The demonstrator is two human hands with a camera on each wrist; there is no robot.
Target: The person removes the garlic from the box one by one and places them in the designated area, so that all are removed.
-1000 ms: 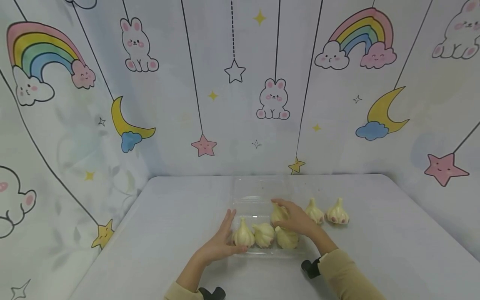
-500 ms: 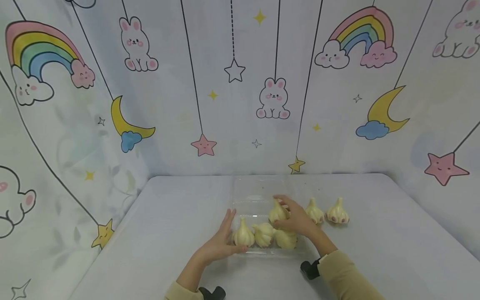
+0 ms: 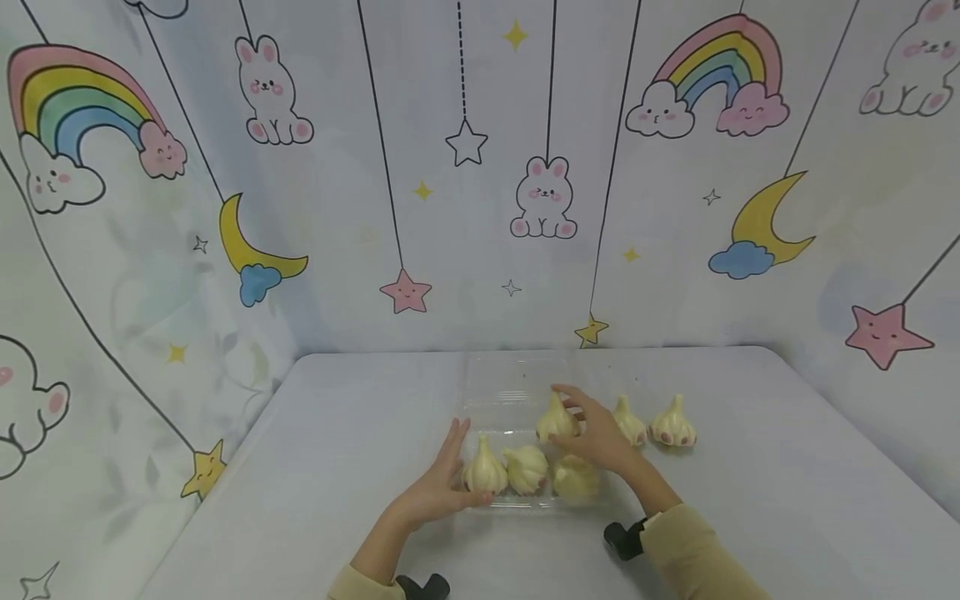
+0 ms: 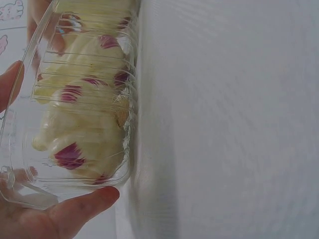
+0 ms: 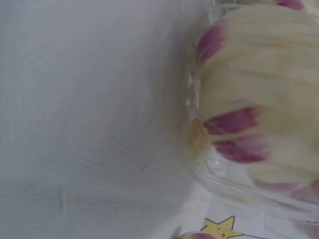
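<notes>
A clear plastic box (image 3: 517, 502) holds a front row of garlic bulbs: a left bulb (image 3: 486, 472), a middle bulb (image 3: 527, 471) and a right bulb (image 3: 576, 479). Behind the right one, the right hand (image 3: 592, 433) grips another garlic bulb (image 3: 556, 421), stem up, inside the box's rear part; whether it touches the bottom I cannot tell. The left hand (image 3: 435, 487) touches the box's left end, fingers straight and spread, thumb (image 4: 87, 206) along the near corner. Purple-marked bulbs (image 4: 87, 124) show through the wall in the left wrist view. In the right wrist view, a bulb (image 5: 264, 69) fills the right side.
Two garlic bulbs stand right of the box, a nearer one (image 3: 630, 422) partly behind the right hand and a farther one (image 3: 673, 423). The box's clear lid (image 3: 510, 379) lies opened back behind it. A white-covered table (image 3: 360, 408) meets a patterned cloth wall (image 3: 480, 250).
The right hand's fingers have shifted slightly on the held bulb, which shows more fully and upright now. The front right bulb has moved a little to the right. The left hand stays put.
</notes>
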